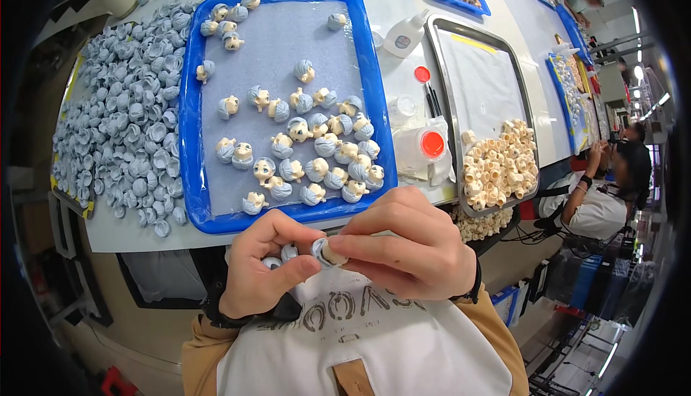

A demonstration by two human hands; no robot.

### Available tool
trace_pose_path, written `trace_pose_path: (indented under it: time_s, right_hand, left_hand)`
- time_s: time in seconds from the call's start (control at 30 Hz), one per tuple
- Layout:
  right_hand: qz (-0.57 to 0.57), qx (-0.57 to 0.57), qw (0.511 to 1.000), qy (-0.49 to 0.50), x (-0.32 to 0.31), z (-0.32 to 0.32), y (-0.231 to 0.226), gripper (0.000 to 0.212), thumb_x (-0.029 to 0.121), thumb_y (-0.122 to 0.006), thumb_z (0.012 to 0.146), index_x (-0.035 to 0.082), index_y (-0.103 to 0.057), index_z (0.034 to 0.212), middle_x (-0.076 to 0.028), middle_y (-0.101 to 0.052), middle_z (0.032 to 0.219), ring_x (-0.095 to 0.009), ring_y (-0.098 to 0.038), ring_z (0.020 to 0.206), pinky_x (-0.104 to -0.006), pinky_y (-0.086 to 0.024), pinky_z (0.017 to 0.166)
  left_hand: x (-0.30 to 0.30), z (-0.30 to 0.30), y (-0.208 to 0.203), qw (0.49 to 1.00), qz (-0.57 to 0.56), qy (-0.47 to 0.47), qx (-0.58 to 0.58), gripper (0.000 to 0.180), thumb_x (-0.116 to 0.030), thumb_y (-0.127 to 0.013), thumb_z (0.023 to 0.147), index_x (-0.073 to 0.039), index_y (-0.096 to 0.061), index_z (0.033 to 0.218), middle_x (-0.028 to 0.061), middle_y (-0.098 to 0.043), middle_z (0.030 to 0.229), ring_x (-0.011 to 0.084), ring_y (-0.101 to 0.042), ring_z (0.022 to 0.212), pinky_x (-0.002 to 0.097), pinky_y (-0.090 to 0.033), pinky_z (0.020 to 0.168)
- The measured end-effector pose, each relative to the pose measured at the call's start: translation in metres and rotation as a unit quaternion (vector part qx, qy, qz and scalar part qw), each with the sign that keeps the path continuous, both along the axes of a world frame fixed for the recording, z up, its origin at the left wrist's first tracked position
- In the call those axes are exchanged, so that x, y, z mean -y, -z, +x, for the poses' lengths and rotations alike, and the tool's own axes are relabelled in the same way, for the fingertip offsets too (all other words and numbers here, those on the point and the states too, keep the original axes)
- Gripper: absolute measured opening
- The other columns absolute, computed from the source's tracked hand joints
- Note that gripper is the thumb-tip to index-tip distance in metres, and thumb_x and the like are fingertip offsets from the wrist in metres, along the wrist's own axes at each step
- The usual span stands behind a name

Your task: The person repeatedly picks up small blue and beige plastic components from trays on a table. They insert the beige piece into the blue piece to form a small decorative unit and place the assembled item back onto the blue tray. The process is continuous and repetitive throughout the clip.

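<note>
Close to my body, both hands meet over a small doll head (329, 253) with pale blue hair and a cream part. The thumb and fingers of my left hand (263, 263) pinch its blue side, while a couple more blue hair pieces (281, 256) sit in the curl of its fingers. From the other side, my right hand (410, 241) grips the cream part with thumb and fingertips. Just beyond my hands stands a blue-rimmed tray (288, 224) holding many doll heads with blue hair, mostly gathered in its near half.
A large heap of blue hair pieces (137, 115) covers the left of the table. To the right are a white squeeze bottle (407, 34), a red-lidded jar (432, 144) and a metal tray (529, 97) with cream face pieces (500, 165). Farther right, another person (604, 194) sits.
</note>
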State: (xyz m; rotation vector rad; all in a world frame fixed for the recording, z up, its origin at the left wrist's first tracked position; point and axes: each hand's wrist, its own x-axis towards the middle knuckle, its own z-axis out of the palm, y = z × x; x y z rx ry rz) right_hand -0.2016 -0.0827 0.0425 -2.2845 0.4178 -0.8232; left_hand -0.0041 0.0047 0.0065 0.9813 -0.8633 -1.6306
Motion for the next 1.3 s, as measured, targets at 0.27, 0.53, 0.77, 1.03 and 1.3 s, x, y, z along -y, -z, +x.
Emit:
trace_pose_path:
  time_s: [0.27,0.53,0.77,1.03,1.3]
  right_hand:
    - [-0.023,-0.005,1.000,0.006,-0.005,0.007,0.004,0.036,0.012,-0.071,0.067,0.000,-0.061,0.100,-0.005,-0.056,0.088,-0.020,-0.052,0.073,-0.0318,-0.039,0.062]
    - [-0.079,-0.069,0.993,0.052,-0.016,0.033,0.008,0.038,0.021,-0.070,0.061,0.001,-0.060,0.093,-0.004,-0.051,0.086,-0.020,-0.049,0.075,-0.0316,-0.037,0.062]
    - [-0.121,-0.073,0.986,0.094,-0.001,0.069,0.011,0.027,0.024,-0.068,0.066,0.005,-0.058,0.082,-0.004,-0.049,0.080,-0.019,-0.048,0.075,-0.0305,-0.036,0.061]
    - [-0.202,-0.246,0.936,0.151,0.006,0.105,0.028,0.028,0.014,-0.061,0.065,0.002,-0.058,0.089,-0.007,-0.049,0.085,-0.020,-0.047,0.079,-0.0290,-0.035,0.063]
    - [-0.034,-0.152,0.921,0.357,0.034,-0.057,-0.020,0.022,0.004,-0.063,0.075,0.005,-0.066,0.097,-0.010,-0.063,0.081,-0.025,-0.060,0.076,-0.0336,-0.046,0.069]
  left_hand:
    - [0.001,0.000,-0.001,1.000,0.001,0.016,-0.007,0.034,-0.020,-0.061,0.088,0.001,-0.048,0.111,0.0060,-0.060,0.084,0.0052,-0.053,0.067,0.0191,-0.043,0.059]
    - [-0.003,0.008,-0.012,0.995,0.089,0.022,-0.031,0.040,-0.016,-0.052,0.092,0.001,-0.036,0.125,0.0070,-0.061,0.084,0.0059,-0.052,0.063,0.0188,-0.040,0.054]
    - [-0.022,0.034,0.013,0.955,-0.069,-0.288,-0.031,0.047,-0.010,-0.066,0.076,0.001,-0.040,0.114,0.0032,-0.046,0.078,0.0060,-0.040,0.062,0.0162,-0.033,0.052]
    - [-0.024,0.044,0.004,0.948,-0.070,-0.307,-0.048,0.029,-0.015,-0.043,0.092,0.002,-0.036,0.114,0.0088,-0.042,0.074,0.0082,-0.032,0.047,0.0180,-0.027,0.040]
    - [-0.018,0.038,0.006,0.989,-0.129,-0.028,-0.067,0.046,-0.044,-0.024,0.099,-0.007,-0.038,0.075,-0.0030,-0.028,0.041,0.0079,-0.022,0.030,0.0218,-0.017,0.031]
